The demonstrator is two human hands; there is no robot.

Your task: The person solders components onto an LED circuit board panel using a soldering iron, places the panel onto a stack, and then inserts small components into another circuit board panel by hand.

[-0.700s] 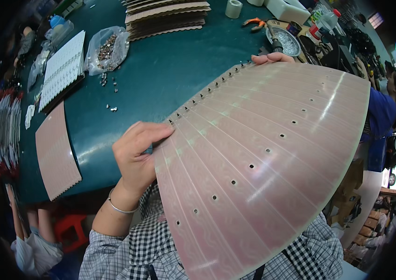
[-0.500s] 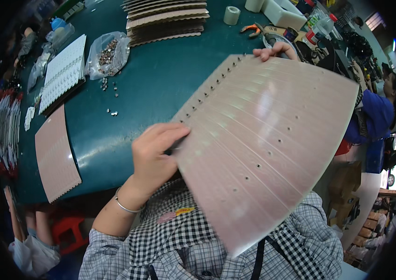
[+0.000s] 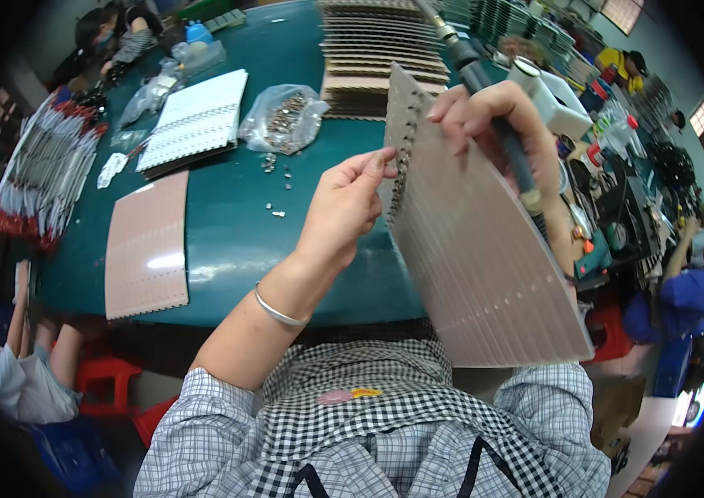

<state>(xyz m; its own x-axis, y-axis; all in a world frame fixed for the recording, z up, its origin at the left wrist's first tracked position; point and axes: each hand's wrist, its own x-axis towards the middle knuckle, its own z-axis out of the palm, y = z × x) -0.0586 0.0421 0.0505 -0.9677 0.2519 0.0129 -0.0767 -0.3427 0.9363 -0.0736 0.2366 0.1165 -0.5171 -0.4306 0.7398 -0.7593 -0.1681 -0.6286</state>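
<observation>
A large pink perforated panel [image 3: 485,257] stands nearly on edge above the front rim of the teal table [image 3: 227,241]. My left hand [image 3: 344,203] pinches its holed left edge between thumb and fingers. My right hand [image 3: 493,112] reaches over the panel's top and grips a dark pen-shaped power tool [image 3: 506,141] with a cord running up and away; the tool lies along the panel's far face.
A second pink panel [image 3: 149,245] lies flat at the left. Behind it sit a white ridged board [image 3: 194,120], a clear bag of small metal parts [image 3: 286,120] with loose pieces nearby, and a stack of brown boards [image 3: 369,58]. Other people sit around the table.
The panel has swung from lying broad and flat before me to standing nearly edge-on. My right hand now shows at its top, holding the tool. My left hand stays on the holed edge.
</observation>
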